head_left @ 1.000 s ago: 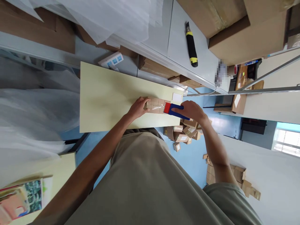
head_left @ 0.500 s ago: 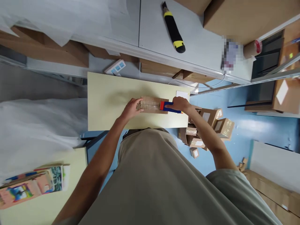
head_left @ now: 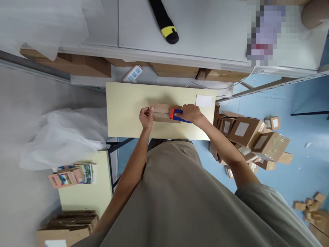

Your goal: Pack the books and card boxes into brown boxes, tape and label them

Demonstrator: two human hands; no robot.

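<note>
A small, flat cardboard box [head_left: 161, 107] lies on the pale yellow table [head_left: 123, 103], a seam running lengthwise along its top. My left hand [head_left: 146, 117] grips the box's left end, thumb on top and fingers curled. Closed round a blue tape dispenser with a red front [head_left: 172, 113], my right hand [head_left: 191, 113] holds it over the right part of the box. The dispenser's red front points left along the seam. My fingers hide much of its body.
Behind the table runs a grey shelf [head_left: 210, 37] carrying a black-and-yellow utility knife [head_left: 164, 24]. A white paper [head_left: 204, 100] lies at the table's right end. Several cardboard boxes [head_left: 244, 132] are piled on the floor at right. Booklets [head_left: 73, 175] and white plastic sheeting [head_left: 69, 133] are at left.
The tape dispenser has moved a little left relative to the box, with my right hand. My left hand's fingers, spread across the box's end before, are now more curled. The camera view has shifted.
</note>
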